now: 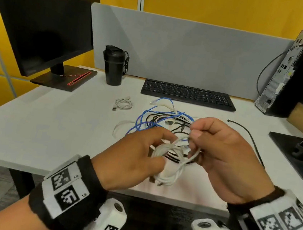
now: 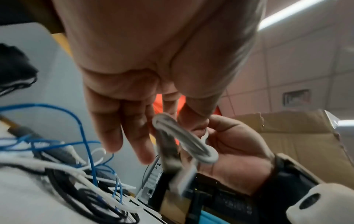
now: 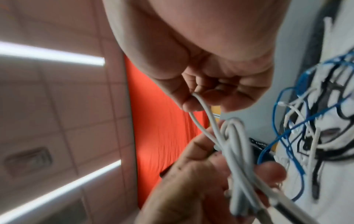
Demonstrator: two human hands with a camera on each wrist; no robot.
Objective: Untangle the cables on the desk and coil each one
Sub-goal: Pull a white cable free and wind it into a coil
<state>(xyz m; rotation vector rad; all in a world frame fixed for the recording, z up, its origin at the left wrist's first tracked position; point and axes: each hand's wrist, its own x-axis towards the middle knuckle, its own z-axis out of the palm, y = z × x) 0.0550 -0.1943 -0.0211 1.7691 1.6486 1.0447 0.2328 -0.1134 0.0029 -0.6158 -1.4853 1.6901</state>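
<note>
Hands: 2, both raised over desk (image 1: 23, 122) front edge. Left hand (image 1: 135, 156) curls round a white cable (image 1: 169, 170) wound into several smooth round loops; right hand (image 1: 220, 155) pinches its loose strand betw. thumb & fingers. Behind them, mid-desk: tangle (image 1: 165, 121) w/ 1 thin blue cable, black & white ones. 1 small coiled white cable (image 1: 123, 104) lies apart to its left. Desk's left half is bare grey surface. 1 keyboard (image 1: 188, 94), 1 black bottle (image 1: 114, 65) at back edge.

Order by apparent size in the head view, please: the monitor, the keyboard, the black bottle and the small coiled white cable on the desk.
1. monitor, the largest by far
2. keyboard
3. black bottle
4. small coiled white cable, the smallest

The monitor sits nearer the camera, which enlarges it, but the order stays clear.
</note>
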